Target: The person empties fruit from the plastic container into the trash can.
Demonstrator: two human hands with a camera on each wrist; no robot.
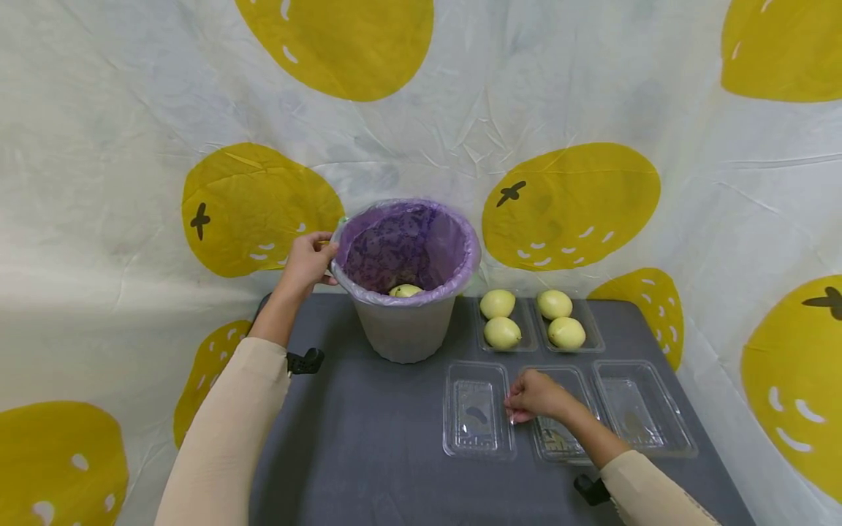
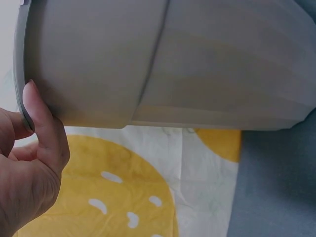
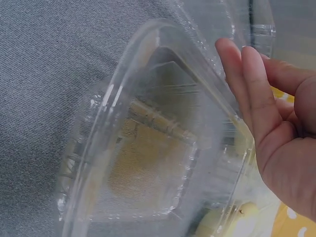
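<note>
My left hand [image 1: 308, 259] grips the left rim of a grey bin [image 1: 404, 332], thumb outside and fingers over the edge. A purple plastic bag [image 1: 454, 219] lines the bin, and a pale yellow fruit [image 1: 404, 291] shows low inside it. In the left wrist view, the hand [image 2: 39, 163] pinches the rim. My right hand [image 1: 536, 396] pinches the right edge of the left clear plastic container [image 1: 476, 442]. It reaches over the middle clear container [image 1: 572, 380]. In the right wrist view, the hand [image 3: 281, 128] hides part of the fingertip contact.
Two clear containers behind, one on the left [image 1: 526, 321] and one on the right [image 1: 592, 321], hold two pale yellow fruits each. Another clear container [image 1: 641, 413] lies at the right on the grey table [image 1: 375, 438]. A fruit-printed curtain [image 1: 427, 146] hangs behind.
</note>
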